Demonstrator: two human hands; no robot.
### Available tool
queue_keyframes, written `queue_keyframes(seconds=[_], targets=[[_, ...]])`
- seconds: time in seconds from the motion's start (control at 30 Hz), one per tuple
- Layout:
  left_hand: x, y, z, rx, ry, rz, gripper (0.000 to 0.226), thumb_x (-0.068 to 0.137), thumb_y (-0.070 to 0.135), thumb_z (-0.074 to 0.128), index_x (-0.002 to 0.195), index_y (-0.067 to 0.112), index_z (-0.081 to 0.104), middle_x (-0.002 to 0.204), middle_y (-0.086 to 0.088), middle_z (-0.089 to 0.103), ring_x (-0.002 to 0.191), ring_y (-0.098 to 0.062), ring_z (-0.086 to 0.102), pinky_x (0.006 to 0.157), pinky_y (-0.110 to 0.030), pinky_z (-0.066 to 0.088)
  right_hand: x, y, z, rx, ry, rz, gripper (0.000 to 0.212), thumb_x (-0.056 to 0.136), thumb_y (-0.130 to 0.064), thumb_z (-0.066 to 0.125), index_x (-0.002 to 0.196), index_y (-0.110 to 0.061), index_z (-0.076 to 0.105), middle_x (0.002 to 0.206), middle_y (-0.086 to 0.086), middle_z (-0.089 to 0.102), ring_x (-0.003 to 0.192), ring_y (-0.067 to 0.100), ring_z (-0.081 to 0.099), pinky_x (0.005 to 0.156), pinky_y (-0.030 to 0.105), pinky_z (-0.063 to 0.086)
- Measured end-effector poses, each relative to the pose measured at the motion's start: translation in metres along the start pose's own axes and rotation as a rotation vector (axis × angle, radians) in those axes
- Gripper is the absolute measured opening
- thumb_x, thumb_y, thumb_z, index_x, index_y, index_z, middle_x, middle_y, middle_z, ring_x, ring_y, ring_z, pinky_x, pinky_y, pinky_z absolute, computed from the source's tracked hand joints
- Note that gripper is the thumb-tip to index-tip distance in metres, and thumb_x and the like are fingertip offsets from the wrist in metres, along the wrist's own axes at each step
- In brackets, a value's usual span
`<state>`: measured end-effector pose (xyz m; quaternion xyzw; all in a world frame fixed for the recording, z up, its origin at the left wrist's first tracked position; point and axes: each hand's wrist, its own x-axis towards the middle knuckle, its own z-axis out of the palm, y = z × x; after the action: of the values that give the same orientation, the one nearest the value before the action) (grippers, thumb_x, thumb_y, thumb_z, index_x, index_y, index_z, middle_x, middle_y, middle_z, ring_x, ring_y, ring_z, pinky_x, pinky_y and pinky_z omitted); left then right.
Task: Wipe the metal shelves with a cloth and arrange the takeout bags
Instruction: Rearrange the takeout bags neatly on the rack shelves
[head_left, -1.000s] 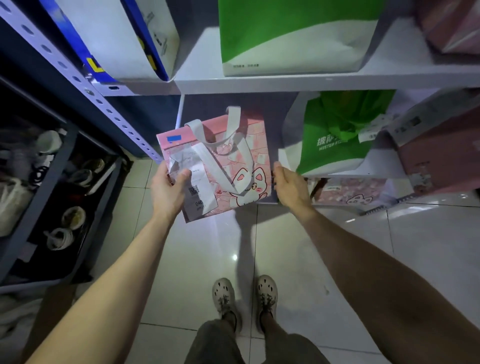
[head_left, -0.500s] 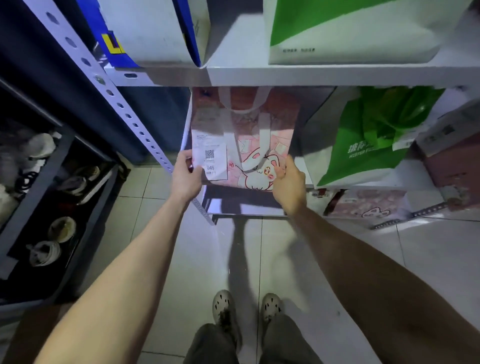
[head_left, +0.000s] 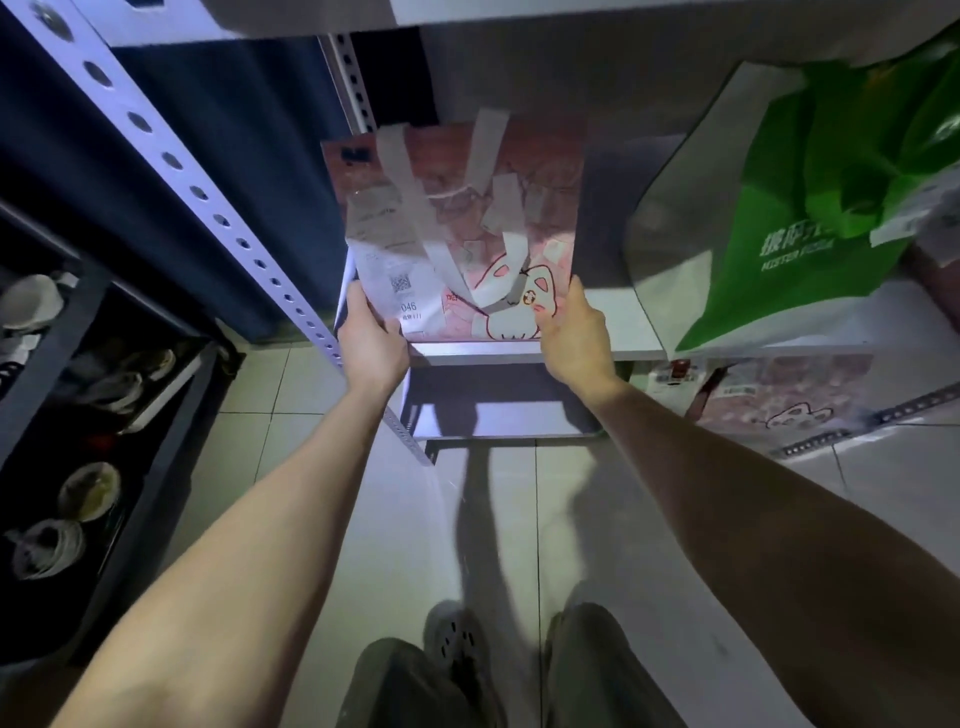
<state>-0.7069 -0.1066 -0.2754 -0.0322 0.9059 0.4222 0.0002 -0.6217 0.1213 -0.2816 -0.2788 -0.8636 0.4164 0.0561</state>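
Since half a second earlier, pink bag (head_left: 467, 234) had moved further onto the shelf (head_left: 623, 325), upright at its left end, base near the front edge. Left hand (head_left: 371, 343) gripped the bag's lower left corner, thumb on the receipt (head_left: 389, 260); right hand (head_left: 574, 338) gripped the lower right corner. Green bag (head_left: 810, 234) stood further right on the shelf.

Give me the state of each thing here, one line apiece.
pink bag: upright on the shelf, at its front edge.
handles: flopped down over the bag's front.
receipt: stuck to the bag's front, crumpled at the top.
left hand: grips the pink bag's lower left corner.
right hand: grips its lower right corner.
green bag: upright on the same shelf, untouched.
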Motion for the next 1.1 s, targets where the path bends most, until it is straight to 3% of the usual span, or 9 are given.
queue_keyframes(seconds=[0.13,0.27,0.37,0.47,0.57,0.73,0.8,0.9,1.1], targets=[[-0.011,-0.002,-0.012,-0.01,-0.093,-0.034,0.051,0.098,-0.001,0.057,0.144,0.018,0.046,0.116,0.004,0.067,0.1,-0.022,0.064,0.085,-0.03,0.047,-0.013,-0.004,-0.018,-0.011,-0.063,0.034,0.032,0.101,-0.019,0.065,0.13,-0.021,0.05,0.133,0.003,0.07,0.116,0.03,0.068,0.094,0.041,0.056],[-0.029,-0.001,-0.033,0.034,-0.241,-0.136,0.072,0.097,0.002,0.068,0.16,0.017,0.036,0.139,0.002,0.064,0.115,-0.018,0.066,0.103,-0.032,0.05,-0.036,0.0,-0.044,0.028,-0.123,0.085,0.035,0.099,-0.023,0.069,0.13,-0.022,0.053,0.128,-0.001,0.071,0.114,0.023,0.069,0.103,0.044,0.056],[-0.042,0.001,-0.046,0.147,-0.369,-0.197,0.062,0.096,0.008,0.074,0.151,0.011,0.045,0.14,-0.011,0.066,0.121,-0.032,0.067,0.109,-0.047,0.054,-0.058,0.008,-0.063,0.033,-0.147,0.083,0.033,0.096,-0.016,0.071,0.127,-0.012,0.06,0.113,0.003,0.07,0.103,0.025,0.07,0.098,0.044,0.058],[-0.056,0.015,-0.051,0.208,-0.506,-0.127,0.046,0.095,0.009,0.078,0.136,0.011,0.057,0.126,-0.011,0.07,0.11,-0.032,0.07,0.104,-0.048,0.057,-0.08,0.014,-0.08,0.006,-0.12,0.082,0.027,0.092,-0.016,0.075,0.115,-0.007,0.068,0.104,0.009,0.074,0.097,0.028,0.073,0.092,0.04,0.058],[-0.065,0.046,-0.053,0.205,-0.601,-0.04,0.039,0.097,0.008,0.076,0.134,0.01,0.061,0.119,-0.006,0.07,0.109,-0.028,0.07,0.101,-0.039,0.056,-0.095,0.019,-0.102,-0.025,-0.121,0.096,0.029,0.091,-0.019,0.076,0.114,-0.002,0.07,0.105,0.014,0.076,0.098,0.031,0.072,0.09,0.036,0.056],[-0.071,0.103,-0.039,0.156,-0.684,0.1,0.03,0.101,0.005,0.071,0.129,0.011,0.064,0.116,-0.005,0.071,0.099,-0.021,0.07,0.082,-0.024,0.052,-0.11,0.022,-0.149,-0.047,-0.011,0.123,0.027,0.093,-0.016,0.075,0.115,-0.002,0.071,0.109,0.016,0.076,0.102,0.034,0.071,0.093,0.039,0.054],[-0.071,0.122,-0.028,0.165,-0.7,0.14,0.028,0.101,0.006,0.072,0.127,0.012,0.065,0.115,0.001,0.071,0.098,-0.019,0.07,0.08,-0.026,0.052,-0.109,0.028,-0.169,-0.049,0.001,0.151,0.028,0.094,-0.02,0.074,0.117,-0.004,0.07,0.111,0.015,0.076,0.104,0.034,0.071,0.093,0.039,0.055],[-0.072,0.147,-0.005,0.128,-0.714,0.17,0.024,0.101,0.005,0.071,0.123,0.013,0.066,0.115,-0.002,0.074,0.096,-0.021,0.073,0.089,-0.032,0.057,-0.097,0.045,-0.198,-0.036,0.009,0.17,0.026,0.096,-0.025,0.074,0.115,-0.007,0.068,0.108,0.014,0.077,0.102,0.034,0.073,0.089,0.043,0.059],[-0.096,0.188,0.052,0.09,-0.696,0.157,0.03,0.1,0.005,0.072,0.129,0.009,0.067,0.114,-0.008,0.073,0.106,-0.029,0.073,0.103,-0.045,0.058,-0.06,0.088,-0.253,-0.06,0.011,0.28,0.032,0.096,-0.026,0.071,0.123,-0.011,0.064,0.12,0.013,0.074,0.112,0.033,0.069,0.095,0.036,0.053]])
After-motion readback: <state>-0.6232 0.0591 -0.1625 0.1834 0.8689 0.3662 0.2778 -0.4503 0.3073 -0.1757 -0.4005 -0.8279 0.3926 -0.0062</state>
